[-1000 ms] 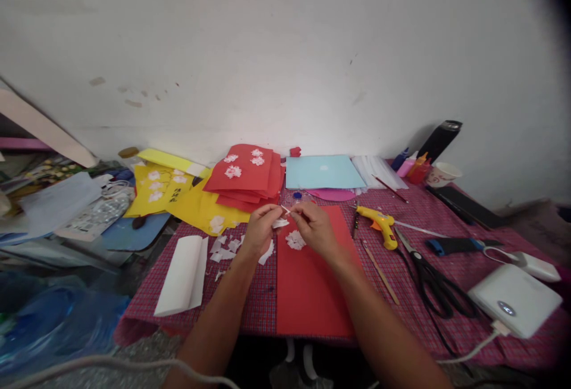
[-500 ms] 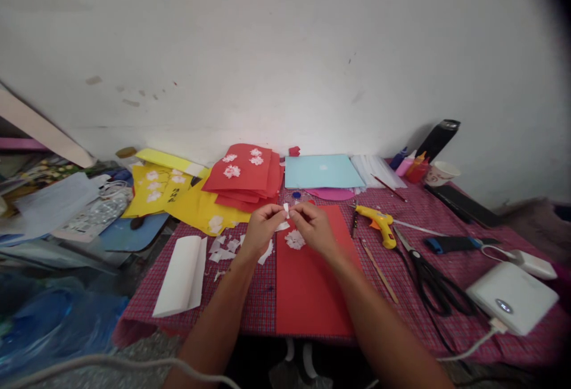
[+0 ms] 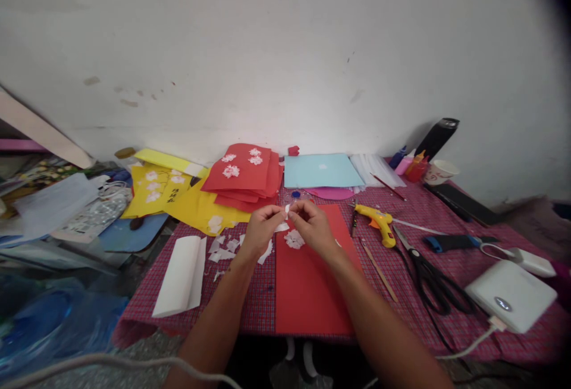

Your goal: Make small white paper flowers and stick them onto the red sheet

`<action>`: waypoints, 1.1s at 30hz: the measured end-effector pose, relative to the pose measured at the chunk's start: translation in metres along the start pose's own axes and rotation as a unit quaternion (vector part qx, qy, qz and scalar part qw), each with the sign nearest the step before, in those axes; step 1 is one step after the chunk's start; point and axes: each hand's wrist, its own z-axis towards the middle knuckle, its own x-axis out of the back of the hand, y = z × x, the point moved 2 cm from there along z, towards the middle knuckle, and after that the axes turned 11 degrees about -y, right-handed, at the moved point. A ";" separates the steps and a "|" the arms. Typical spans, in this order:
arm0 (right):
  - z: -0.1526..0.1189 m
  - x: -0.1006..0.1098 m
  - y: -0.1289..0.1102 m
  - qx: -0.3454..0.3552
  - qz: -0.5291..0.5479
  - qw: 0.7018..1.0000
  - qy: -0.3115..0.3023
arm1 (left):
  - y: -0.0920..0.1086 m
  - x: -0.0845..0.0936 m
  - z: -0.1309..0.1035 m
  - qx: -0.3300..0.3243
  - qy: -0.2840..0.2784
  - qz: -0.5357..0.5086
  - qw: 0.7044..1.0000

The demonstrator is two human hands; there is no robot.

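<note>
A small piece of white paper [image 3: 287, 209] is pinched between my two hands, above the top of a red paper sheet [image 3: 312, 291]. My left hand [image 3: 263, 226] has its thumb and fingertips closed on one side of the piece. On the other side my right hand [image 3: 311, 222] grips it the same way. Just below them a ruffled white paper flower [image 3: 294, 239] lies on the red sheet. Torn white paper scraps [image 3: 226, 248] are spread on the checked cloth left of my left hand, beside a folded white paper [image 3: 179, 276].
Behind are stacked red sheets with white flowers [image 3: 241, 169], yellow paper [image 3: 156, 190] and a light blue sheet [image 3: 321, 170]. To the right lie a yellow glue gun [image 3: 378, 222], black scissors [image 3: 430, 282], a wooden stick [image 3: 379, 271], a white power box [image 3: 511, 295] and a paper cup [image 3: 441, 172].
My fingers shift slightly around the white paper piece, and less of it shows between them. The whole view moves a little. Objects on the table stay in place.
</note>
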 end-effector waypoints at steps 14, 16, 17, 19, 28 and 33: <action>0.000 0.000 0.002 0.013 -0.017 1.000 -0.010 | 0.000 -0.001 0.001 0.024 0.002 -0.026 0.999; 0.000 0.000 0.003 0.009 -0.018 1.000 -0.012 | 0.000 -0.001 0.000 0.026 0.000 -0.026 0.999; 0.000 0.000 0.003 0.008 -0.019 1.000 -0.013 | 0.000 -0.001 0.000 0.025 -0.001 -0.026 0.999; 0.001 0.000 0.004 0.007 -0.019 1.000 -0.015 | 0.000 -0.001 0.000 0.024 -0.004 -0.026 0.999; 0.001 0.001 0.000 0.010 -0.008 1.000 -0.021 | -0.001 0.000 0.001 0.026 -0.010 -0.022 0.999; 0.001 0.001 -0.002 0.017 -0.009 1.000 -0.025 | -0.003 0.001 0.001 0.023 -0.012 -0.009 1.000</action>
